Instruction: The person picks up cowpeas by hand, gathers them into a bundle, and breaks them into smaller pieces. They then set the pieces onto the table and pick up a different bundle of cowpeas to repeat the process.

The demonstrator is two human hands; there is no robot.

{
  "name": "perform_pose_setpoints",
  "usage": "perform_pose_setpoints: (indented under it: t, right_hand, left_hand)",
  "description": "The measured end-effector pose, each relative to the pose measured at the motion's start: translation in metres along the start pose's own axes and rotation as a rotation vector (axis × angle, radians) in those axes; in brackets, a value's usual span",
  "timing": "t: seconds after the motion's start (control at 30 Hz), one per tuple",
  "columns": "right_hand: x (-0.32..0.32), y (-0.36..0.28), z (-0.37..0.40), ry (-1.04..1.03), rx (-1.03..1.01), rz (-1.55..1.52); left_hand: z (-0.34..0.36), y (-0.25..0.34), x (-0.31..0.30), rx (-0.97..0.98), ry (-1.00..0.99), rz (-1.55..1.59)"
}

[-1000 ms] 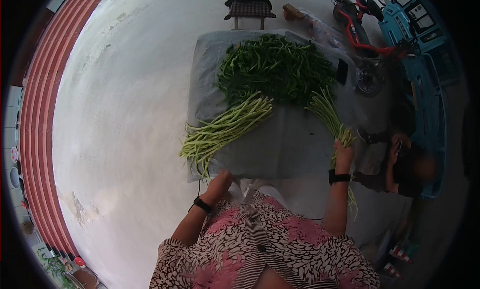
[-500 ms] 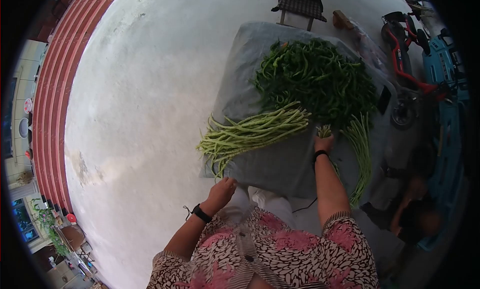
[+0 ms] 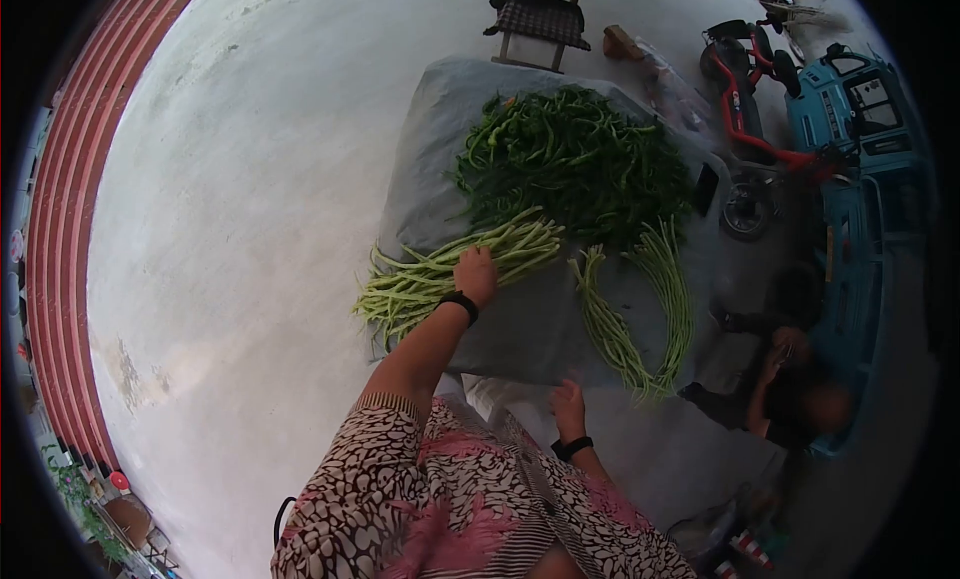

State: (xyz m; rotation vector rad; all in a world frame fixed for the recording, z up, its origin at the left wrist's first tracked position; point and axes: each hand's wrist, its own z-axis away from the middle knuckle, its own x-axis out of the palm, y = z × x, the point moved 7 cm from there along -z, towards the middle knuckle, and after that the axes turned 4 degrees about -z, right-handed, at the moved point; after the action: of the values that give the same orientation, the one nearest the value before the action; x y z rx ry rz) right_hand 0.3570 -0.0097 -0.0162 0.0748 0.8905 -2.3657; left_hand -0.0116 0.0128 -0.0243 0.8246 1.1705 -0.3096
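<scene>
My left hand (image 3: 476,277) reaches onto the large pile of pale green long beans (image 3: 415,279), its fingers curled down among the strands near the pile's right part. My right hand (image 3: 568,411) is back by the near edge of the grey cloth, holding nothing, with its fingers loosely apart. A small bunch of long beans (image 3: 608,324) lies right of the pile. Beside it lies a second, greener bunch (image 3: 668,289), and their lower ends meet. Behind the beans spreads a big heap of dark green chili peppers (image 3: 580,164).
The grey cloth (image 3: 510,334) lies under the vegetables, with a black phone (image 3: 706,189) at its right edge. A chair (image 3: 538,24) stands beyond it. At right are a red scooter (image 3: 740,104), a teal vehicle (image 3: 850,239) and a seated person (image 3: 775,379).
My right hand has let go of the small bean bunch, now lying on the cloth, and drawn back. My left hand has moved forward onto the bean pile. The view has shifted rightward.
</scene>
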Motion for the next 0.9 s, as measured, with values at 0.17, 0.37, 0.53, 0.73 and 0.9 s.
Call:
perform_pose_setpoints:
  t: [0.17,0.37,0.53,0.73,0.9]
  right_hand:
    - [-0.004,0.03,0.045,0.025,0.077,-0.159]
    - [-0.004,0.008,0.064,-0.04,0.019,-0.218]
    - [-0.002,-0.031,0.052,-0.098,-0.061,-0.333]
    - [0.039,-0.151,0.071,-0.451,-0.256,-0.577]
    - [0.07,-0.225,0.102,-0.719,-0.391,-0.912]
  left_hand:
    - [-0.016,-0.005,0.033,0.074,-0.124,-0.188]
    - [-0.002,-0.004,0.005,0.222,0.018,-0.054]
    - [0.034,0.002,-0.062,0.483,0.071,0.307]
    - [0.116,0.057,-0.17,0.65,-0.011,0.426]
    - [0.155,0.068,-0.133,0.473,-0.328,0.919]
